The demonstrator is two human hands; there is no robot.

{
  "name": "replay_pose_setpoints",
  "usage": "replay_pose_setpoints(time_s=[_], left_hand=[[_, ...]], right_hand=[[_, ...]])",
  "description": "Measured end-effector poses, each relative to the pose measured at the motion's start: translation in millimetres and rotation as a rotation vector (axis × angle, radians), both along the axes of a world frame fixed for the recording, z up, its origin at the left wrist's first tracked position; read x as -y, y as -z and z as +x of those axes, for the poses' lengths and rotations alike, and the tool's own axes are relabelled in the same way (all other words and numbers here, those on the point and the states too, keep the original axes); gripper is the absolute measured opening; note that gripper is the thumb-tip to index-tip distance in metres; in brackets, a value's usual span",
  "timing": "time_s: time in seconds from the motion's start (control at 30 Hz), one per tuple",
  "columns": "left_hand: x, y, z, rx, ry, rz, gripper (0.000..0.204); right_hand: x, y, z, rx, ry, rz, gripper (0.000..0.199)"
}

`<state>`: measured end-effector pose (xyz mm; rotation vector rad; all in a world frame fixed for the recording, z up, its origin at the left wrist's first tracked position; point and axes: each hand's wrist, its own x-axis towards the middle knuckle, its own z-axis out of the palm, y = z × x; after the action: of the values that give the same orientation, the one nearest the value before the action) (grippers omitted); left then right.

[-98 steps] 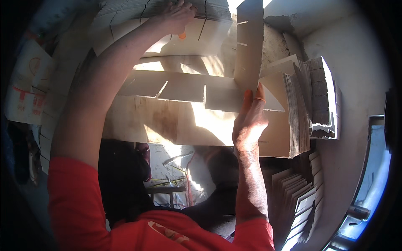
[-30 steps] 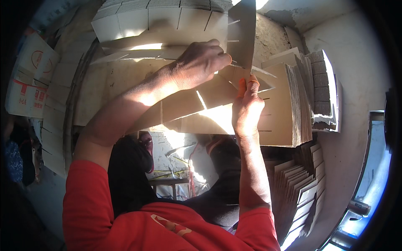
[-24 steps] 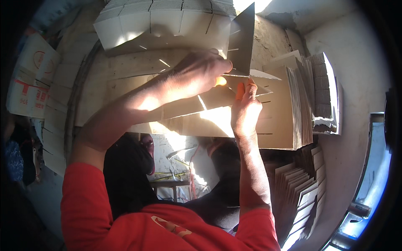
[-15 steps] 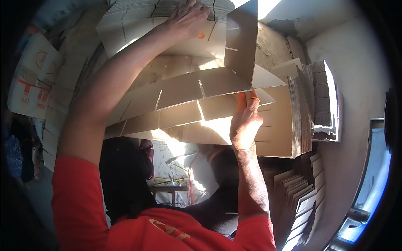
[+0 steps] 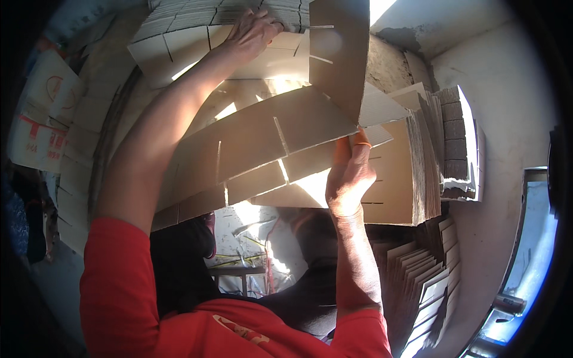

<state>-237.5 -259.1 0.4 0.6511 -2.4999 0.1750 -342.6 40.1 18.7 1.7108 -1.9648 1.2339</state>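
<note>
Slotted brown cardboard strips [image 5: 250, 140]: two, slanting mid-view, crossed near their right ends by an upright brown cardboard panel [image 5: 337, 59].
Right hand [image 5: 351, 173]: closed, orange-covered fingers pinching the strips beside that crossing.
Left hand [image 5: 253, 34]: half-curled at the far slotted cardboard stack [image 5: 188, 49]; whether gripping, cannot tell.

The upright strip [image 5: 340, 53] I grip is smooth, matt cardboard. Just below it, my orange finger cover [image 5: 362, 138] looks rubbery. Left of the strip, the stack [image 5: 197, 18] shows rough cardboard edges; right of it, the wall [image 5: 477, 53] looks plastered; well below it, my shirt [image 5: 197, 328] is matt cloth.
</note>
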Motion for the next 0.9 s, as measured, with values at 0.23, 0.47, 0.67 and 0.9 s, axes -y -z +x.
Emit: replay_pose_setpoints(time_s=[0.23,0.47,0.67,0.9], left_hand=[[-35,-1,5,-0.042,0.187,0.042,0.003],[-53,1,6,-0.091,0.206,0.048,0.004],[-76,-10,3,-0.179,0.250,0.101,0.004],[-109,-32,13,-0.269,0.399,0.293,0.013]], right_hand=[[-2,2,2,0.106,0.017,0.045,0.024],[0,6,-3,-0.073,0.039,0.020,0.031],[0,7,-2,-0.066,0.090,0.093,0.031],[-1,19,-6,-0.017,0.138,0.293,0.034]])
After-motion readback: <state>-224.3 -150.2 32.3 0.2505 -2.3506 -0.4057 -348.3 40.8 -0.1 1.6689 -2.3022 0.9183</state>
